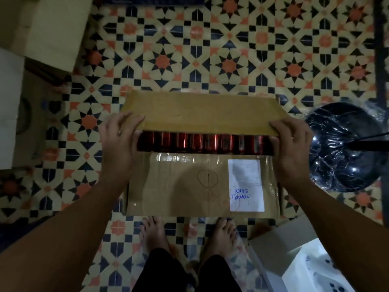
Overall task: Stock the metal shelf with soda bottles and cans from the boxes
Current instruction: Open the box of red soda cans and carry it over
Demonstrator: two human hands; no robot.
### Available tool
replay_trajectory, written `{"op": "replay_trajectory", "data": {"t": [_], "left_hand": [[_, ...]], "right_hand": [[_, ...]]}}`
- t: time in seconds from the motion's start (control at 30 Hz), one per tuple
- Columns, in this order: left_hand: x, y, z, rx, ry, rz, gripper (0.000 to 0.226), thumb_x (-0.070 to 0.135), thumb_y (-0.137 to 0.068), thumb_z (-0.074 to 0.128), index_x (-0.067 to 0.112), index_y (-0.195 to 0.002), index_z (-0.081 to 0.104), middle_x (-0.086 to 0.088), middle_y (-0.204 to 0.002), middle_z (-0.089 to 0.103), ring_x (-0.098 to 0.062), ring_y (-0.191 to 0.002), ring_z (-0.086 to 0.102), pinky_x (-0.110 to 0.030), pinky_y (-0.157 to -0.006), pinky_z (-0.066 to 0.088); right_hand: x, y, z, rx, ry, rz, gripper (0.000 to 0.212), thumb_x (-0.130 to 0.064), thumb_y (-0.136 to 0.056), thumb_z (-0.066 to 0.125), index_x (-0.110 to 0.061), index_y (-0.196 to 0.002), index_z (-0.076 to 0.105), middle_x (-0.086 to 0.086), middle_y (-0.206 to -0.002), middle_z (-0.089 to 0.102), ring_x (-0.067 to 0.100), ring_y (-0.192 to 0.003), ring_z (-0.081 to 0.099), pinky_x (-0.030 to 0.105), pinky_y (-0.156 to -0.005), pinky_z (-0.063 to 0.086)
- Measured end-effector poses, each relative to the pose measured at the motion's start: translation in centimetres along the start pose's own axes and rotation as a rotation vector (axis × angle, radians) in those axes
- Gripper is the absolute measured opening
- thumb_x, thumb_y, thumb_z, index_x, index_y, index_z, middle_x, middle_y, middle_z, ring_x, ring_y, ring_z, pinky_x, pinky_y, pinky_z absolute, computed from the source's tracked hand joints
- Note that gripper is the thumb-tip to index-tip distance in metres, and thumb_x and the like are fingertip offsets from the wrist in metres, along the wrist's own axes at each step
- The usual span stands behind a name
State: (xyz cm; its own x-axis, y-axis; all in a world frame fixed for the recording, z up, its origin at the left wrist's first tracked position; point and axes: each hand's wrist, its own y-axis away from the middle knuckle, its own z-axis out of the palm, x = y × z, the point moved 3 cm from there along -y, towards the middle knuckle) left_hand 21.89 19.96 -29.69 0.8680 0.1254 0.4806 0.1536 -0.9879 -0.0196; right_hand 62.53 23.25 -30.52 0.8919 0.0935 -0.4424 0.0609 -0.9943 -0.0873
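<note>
The cardboard box (202,182) sits on the floor by the feet, long axis left-right. The left hand (117,142) and right hand (291,148) grip opposite ends of its far flap (202,113). The red cans (205,143) show in a row in the gap directly between them, equally near both.

The scene is dim and warm-toned, with the light seemingly coming from overhead. A soft round shadow falls across the near flap of the cardboard box (202,182). Glare streaks the red cans (205,143) and the plastic-wrapped black fan base (345,144). Edges bend from wide-angle distortion, the corners darken, and detail is slightly soft throughout.
</note>
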Motion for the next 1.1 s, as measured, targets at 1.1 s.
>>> {"op": "replay_trajectory", "data": {"t": [1.1], "left_hand": [[-1.3, -4.6, 6.0, -0.176, 0.083, -0.175, 0.047, 0.040, -0.107, 0.048, 0.027, -0.152, 0.043, -0.002, -0.164, 0.034, -0.023, -0.154, 0.023, -0.051, -0.125, 0.019]], "right_hand": [[0.3, -2.2, 6.6, -0.334, -0.082, 0.285, 0.053, -0.040, -0.104, 0.049, -0.030, -0.154, 0.035, 0.003, -0.163, 0.015, 0.027, -0.148, 0.021, 0.045, -0.115, 0.027]]}}
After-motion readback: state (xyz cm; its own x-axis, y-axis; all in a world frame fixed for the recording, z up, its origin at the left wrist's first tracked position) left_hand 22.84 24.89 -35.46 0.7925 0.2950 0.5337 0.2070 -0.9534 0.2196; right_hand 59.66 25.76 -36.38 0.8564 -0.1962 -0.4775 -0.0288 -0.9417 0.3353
